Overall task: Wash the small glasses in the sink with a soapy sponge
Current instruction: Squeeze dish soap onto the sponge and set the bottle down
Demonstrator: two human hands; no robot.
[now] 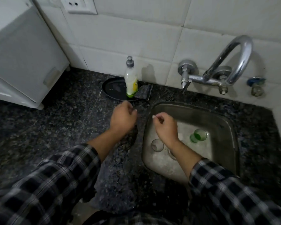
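"White tiled wall (136,30) at the back, dark speckled stone counter (55,127) below it — those two fill most of the view. What sits beyond the left hand (122,118)?"

"Well past it and off to its left, a big white appliance (23,54) stands on the counter. Under the right hand (166,127) is the steel sink (185,114), set into the stone."

"And the arms?"

"Both reach forward in checked sleeves (55,176), with the forearms bare. Beyond the right hand a curved chrome tap (240,51) is fixed to the wall."

"Anything close to the left hand?"

"Just beyond it lies a round black tray (112,90). A soap bottle (131,80) with a grey cap stands upright on the tray, at the edge nearer the right hand. A dark sponge (143,92) leans right beside the bottle, on the sink side."

"How do the hands lie?"

"The left one hovers over the counter, near the sink's rim. The right one hangs over the sink. Fingers of both are loosely curled, and neither holds anything I can see — the left is a little blurred."

"The glasses?"

"Two, down on the sink floor. A clear glass (157,145) is just left of the right wrist. A green glass (199,135) is to the right of that hand, apart from the clear one. Whether they stand or lie, I cannot tell."
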